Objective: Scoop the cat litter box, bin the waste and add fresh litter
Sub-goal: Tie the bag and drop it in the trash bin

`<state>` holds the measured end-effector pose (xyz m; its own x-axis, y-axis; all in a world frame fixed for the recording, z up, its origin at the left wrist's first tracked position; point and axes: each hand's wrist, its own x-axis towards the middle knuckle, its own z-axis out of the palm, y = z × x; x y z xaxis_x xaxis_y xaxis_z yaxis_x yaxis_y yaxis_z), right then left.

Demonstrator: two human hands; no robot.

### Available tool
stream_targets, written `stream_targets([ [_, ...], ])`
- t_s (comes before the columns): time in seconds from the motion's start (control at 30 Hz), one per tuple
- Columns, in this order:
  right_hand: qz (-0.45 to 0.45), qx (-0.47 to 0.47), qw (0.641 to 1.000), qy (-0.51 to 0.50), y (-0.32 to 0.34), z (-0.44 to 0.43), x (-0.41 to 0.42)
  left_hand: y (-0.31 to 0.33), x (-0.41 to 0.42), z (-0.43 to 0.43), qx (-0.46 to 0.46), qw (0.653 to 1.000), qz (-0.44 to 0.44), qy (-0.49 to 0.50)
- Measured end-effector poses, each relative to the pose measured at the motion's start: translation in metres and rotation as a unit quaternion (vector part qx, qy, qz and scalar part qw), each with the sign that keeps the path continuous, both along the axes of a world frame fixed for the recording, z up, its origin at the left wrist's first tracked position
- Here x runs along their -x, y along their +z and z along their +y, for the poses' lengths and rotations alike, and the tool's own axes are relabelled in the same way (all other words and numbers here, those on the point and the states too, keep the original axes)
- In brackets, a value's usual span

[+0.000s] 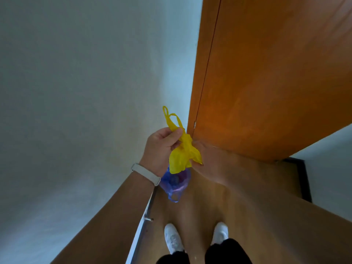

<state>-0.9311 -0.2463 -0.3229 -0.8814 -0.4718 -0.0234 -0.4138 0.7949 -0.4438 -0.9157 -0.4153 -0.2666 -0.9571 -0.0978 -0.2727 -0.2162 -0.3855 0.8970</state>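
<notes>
My left hand pinches a crumpled yellow plastic bag just below its handles, which stick up above my fingers. The bag hangs at about waist height. My right hand is a motion-blurred smear right beside the bag's lower corner; its fingers cannot be made out, nor whether they hold the bag. Below the yellow bag, a blue-purple plastic bag with something dark inside lies on the wooden floor close to the wall. No litter box, scoop or bin is in view.
A white wall fills the left side. An orange wooden door stands close on the right, with dark skirting beyond it. A small metal door stop juts out at the wall's foot. My white shoes stand on the floor.
</notes>
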Motion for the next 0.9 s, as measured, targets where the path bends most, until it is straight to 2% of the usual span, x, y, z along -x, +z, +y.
stream_targets([
  [0.27, -0.129, -0.015, 0.991, 0.038, -0.120, -0.007, 0.066, -0.111, 0.062, -0.006, 0.008, 0.993, -0.115, 0.032],
  [0.37, -0.140, -0.045, 0.987, 0.070, -0.169, -0.007, 0.088, -0.166, 0.077, -0.009, 0.057, 0.987, -0.143, 0.047],
  [0.5, -0.165, -0.081, 0.975, 0.121, -0.237, -0.008, 0.108, -0.234, 0.087, -0.010, 0.052, 0.979, -0.191, 0.046],
  [0.9, -0.187, -0.130, 0.957, 0.177, -0.512, -0.023, 0.134, -0.531, 0.107, -0.029, 0.160, 0.934, -0.318, 0.018],
])
